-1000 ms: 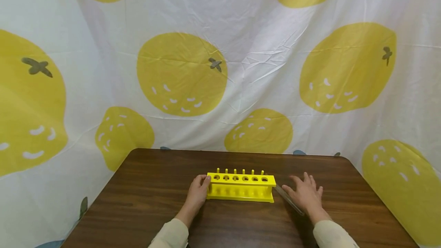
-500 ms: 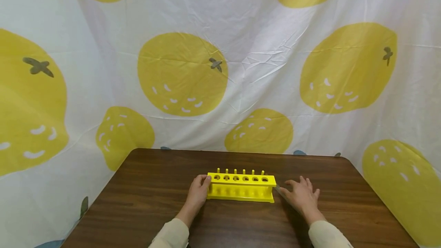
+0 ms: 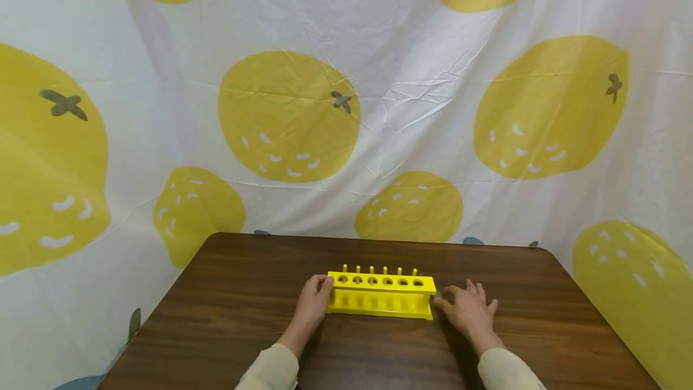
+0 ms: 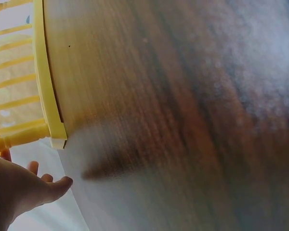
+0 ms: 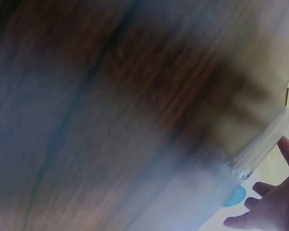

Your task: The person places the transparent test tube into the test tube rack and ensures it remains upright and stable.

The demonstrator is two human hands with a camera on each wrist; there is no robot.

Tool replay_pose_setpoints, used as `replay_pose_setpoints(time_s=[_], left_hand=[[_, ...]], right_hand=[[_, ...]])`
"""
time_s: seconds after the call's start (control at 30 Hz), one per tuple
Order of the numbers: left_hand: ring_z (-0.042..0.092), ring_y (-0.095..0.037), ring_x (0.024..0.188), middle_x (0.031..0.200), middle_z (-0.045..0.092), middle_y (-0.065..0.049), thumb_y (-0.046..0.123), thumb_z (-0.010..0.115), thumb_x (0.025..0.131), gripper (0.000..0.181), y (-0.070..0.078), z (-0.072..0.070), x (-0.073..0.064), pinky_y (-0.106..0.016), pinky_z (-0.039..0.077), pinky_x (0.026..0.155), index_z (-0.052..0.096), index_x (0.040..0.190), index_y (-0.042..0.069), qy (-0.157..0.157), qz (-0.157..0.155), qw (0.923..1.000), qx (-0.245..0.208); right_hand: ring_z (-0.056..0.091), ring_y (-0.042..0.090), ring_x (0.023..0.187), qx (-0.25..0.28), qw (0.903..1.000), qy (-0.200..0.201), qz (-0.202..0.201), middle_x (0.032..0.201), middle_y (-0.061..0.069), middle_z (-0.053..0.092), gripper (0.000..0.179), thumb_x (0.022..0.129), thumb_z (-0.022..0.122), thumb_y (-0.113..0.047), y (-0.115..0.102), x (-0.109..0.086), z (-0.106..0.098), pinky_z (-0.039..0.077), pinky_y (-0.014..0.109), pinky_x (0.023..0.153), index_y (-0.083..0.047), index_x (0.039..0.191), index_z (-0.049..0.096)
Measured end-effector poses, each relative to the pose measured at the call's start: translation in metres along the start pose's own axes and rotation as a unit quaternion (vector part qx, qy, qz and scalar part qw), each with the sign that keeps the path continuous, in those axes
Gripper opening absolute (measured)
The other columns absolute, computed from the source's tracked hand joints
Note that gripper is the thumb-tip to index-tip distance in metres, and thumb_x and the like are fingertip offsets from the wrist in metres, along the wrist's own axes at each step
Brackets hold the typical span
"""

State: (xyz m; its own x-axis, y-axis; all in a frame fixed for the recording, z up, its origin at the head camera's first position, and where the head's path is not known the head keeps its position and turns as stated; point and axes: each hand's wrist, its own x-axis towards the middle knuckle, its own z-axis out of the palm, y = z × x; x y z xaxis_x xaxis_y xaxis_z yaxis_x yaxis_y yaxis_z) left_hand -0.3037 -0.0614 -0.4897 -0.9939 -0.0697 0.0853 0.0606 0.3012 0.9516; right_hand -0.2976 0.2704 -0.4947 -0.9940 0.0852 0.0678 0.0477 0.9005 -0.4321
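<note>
A yellow test tube rack (image 3: 379, 304) with a row of holes and upright pegs stands on the brown table. My left hand (image 3: 313, 304) holds its left end, the thumb against the front edge; in the left wrist view this hand (image 4: 24, 187) is at the rack's end (image 4: 50, 96). To the right of the rack my right hand (image 3: 467, 312) hovers low, fingers spread and loosely bent. A clear glass test tube (image 5: 257, 149) lies beside the rack, with the thumb and a finger of my right hand (image 5: 274, 207) close to it. Most of the tube is hidden by the hand in the head view.
The dark wood-grain table (image 3: 243, 269) extends around the rack on all sides. Behind it and at both sides hangs a white cloth (image 3: 303, 23) printed with large yellow lemons.
My right hand has moved left and a little down, over the test tube towards the rack. My left hand and the rack have stayed in place.
</note>
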Motion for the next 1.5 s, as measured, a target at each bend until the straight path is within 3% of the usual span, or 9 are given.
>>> replay_pose_setpoints(time_s=[0.53,0.87,1.27,1.5], left_hand=[[0.045,-0.040,0.128,0.134,0.051,-0.023,0.031,0.047,0.106,0.042,-0.001,0.003,0.000,-0.058,0.034,0.105,0.056,0.127,-0.004,-0.009,-0.003,1.0000,-0.001],[0.047,-0.042,0.125,0.131,0.052,-0.025,0.030,0.047,0.106,0.040,-0.003,0.001,0.000,-0.059,0.036,0.102,0.056,0.125,-0.005,-0.006,0.017,0.9998,0.003],[0.047,-0.042,0.124,0.130,0.052,-0.026,0.030,0.048,0.106,0.040,-0.002,0.000,-0.001,-0.058,0.035,0.103,0.056,0.124,-0.006,0.003,0.018,0.9998,0.004],[0.048,-0.041,0.123,0.129,0.053,-0.025,0.030,0.048,0.106,0.041,-0.002,-0.001,-0.001,-0.058,0.036,0.102,0.056,0.124,-0.006,0.001,0.018,0.9998,0.003]], right_hand=[[0.014,0.059,0.137,-0.026,0.9996,0.001,0.013,0.148,0.040,0.028,0.043,0.096,0.064,-0.035,-0.002,0.000,0.003,0.004,0.081,0.099,-0.005,0.126,0.065],[0.017,0.060,0.136,-0.049,0.9987,0.013,0.003,0.144,0.041,0.033,0.033,0.093,0.069,-0.027,0.003,-0.002,-0.003,0.005,0.082,0.098,-0.005,0.118,0.070],[0.023,0.059,0.134,-0.109,0.9938,0.020,-0.001,0.136,0.040,0.042,0.023,0.089,0.069,-0.021,0.019,-0.003,-0.013,0.006,0.081,0.098,-0.001,0.100,0.071],[0.028,0.058,0.131,-0.085,0.9958,0.033,0.001,0.135,0.039,0.045,0.022,0.090,0.066,-0.021,0.025,-0.004,-0.018,0.007,0.081,0.098,-0.001,0.100,0.071]])
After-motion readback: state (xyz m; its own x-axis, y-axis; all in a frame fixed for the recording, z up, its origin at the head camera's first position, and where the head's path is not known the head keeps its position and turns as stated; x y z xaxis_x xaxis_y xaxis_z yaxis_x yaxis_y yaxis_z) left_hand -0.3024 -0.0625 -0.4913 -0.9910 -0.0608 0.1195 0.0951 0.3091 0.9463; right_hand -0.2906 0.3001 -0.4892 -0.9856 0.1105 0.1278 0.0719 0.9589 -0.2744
